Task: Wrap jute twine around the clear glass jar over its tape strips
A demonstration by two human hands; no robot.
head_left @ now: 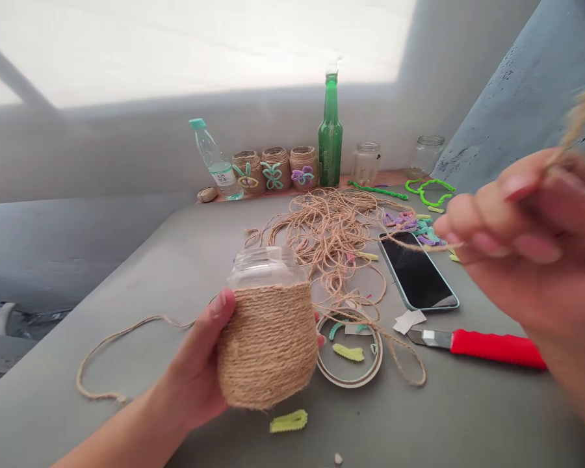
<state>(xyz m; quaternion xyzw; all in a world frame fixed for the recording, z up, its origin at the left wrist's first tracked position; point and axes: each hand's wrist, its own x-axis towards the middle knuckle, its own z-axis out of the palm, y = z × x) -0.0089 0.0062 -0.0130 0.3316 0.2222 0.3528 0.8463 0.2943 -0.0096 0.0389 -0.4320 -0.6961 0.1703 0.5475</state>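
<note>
My left hand (195, 370) is wrapped round a glass jar (268, 325) whose body is covered in wound jute twine; its clear neck shows above the wrapping. The jar is held just above the grey table (151, 279). My right hand (521, 247), raised close to the camera and blurred, pinches a strand of jute twine (572, 123) between thumb and fingers. A loose heap of the same twine (329, 231) lies on the table behind the jar.
A phone (416, 273), a red-handled cutter (482, 346) and a tape ring (350, 354) lie to the right of the jar. Coloured pipe-cleaner pieces (419, 227) are scattered about. At the back stand a green bottle (330, 133), a water bottle (217, 162), three decorated twine jars (273, 168) and two bare jars (366, 161).
</note>
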